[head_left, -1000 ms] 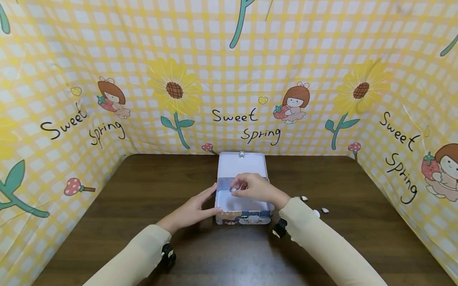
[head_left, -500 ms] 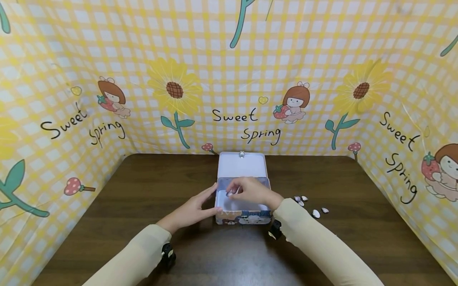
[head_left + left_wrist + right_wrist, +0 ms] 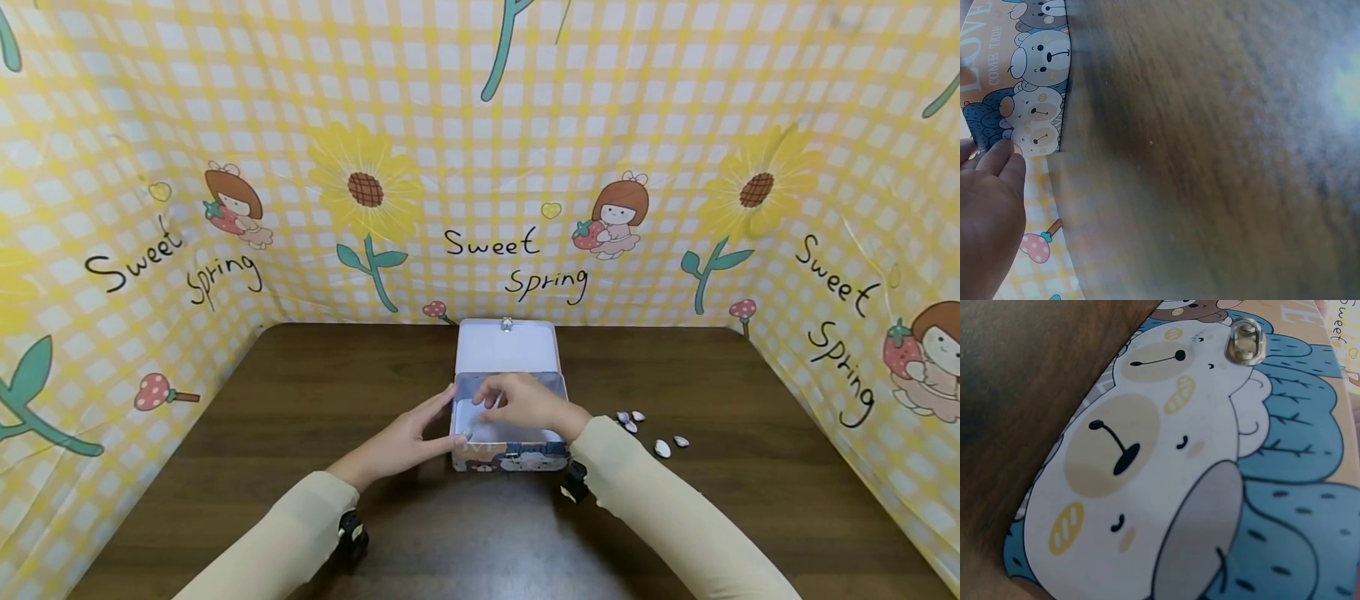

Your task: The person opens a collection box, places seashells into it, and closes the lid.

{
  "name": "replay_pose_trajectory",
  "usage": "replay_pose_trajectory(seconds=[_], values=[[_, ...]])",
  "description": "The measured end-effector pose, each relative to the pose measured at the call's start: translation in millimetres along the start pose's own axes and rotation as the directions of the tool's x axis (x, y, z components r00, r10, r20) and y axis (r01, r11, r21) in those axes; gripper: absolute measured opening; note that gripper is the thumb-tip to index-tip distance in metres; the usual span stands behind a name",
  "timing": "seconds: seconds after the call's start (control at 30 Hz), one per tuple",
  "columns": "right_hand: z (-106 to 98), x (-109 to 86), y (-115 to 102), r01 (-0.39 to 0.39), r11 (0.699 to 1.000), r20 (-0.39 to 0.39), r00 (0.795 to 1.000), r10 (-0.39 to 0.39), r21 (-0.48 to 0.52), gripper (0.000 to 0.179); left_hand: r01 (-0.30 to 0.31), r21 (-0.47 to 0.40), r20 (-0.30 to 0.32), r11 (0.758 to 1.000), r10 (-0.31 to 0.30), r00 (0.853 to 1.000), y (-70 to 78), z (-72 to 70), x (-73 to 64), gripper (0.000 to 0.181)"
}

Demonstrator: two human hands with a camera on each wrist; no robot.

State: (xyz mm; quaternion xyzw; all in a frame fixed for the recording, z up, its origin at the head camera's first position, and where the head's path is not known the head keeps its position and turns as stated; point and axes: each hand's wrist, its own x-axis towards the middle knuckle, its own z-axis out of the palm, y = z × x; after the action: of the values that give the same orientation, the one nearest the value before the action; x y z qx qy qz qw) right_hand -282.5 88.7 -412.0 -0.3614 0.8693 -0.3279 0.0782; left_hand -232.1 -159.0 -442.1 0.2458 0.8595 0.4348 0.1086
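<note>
An open tin box [image 3: 480,457] with a bear print and a white inside stands mid-table. My left hand [image 3: 393,442] rests against its left side, fingers straight, thumb at the front left corner. In the left wrist view, the fingertips of the left hand [image 3: 994,187] touch the printed side. My right hand [image 3: 528,404] is inside the box opening, fingers loosely bent and apart with nothing between them. A small pale shell [image 3: 468,435] shows inside by the left thumb. The right wrist view has the box's front and its metal clasp [image 3: 1246,342]; the hand is hidden there.
Several small white shells [image 3: 662,448] lie on the brown table [image 3: 345,375] to the right of the box, near the right sleeve. The box lid [image 3: 507,348] stands raised at the back. A yellow checked cloth [image 3: 480,167] surrounds the table on three sides.
My right hand has lowered into the box, and the shell it pinched has been let go inside. Its forearm has shifted left, uncovering shells on the table. The left hand stays still.
</note>
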Motion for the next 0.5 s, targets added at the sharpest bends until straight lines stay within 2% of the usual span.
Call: replay_pose_trajectory(seconds=[0.5], values=[[-8.4,-8.9,-0.4,0.03,0.999,-0.006,1.0,-0.03,0.016,0.016,0.007,-0.004,0.002,1.0,-0.007,1.0,1.6,-0.5,-0.4,0.087]])
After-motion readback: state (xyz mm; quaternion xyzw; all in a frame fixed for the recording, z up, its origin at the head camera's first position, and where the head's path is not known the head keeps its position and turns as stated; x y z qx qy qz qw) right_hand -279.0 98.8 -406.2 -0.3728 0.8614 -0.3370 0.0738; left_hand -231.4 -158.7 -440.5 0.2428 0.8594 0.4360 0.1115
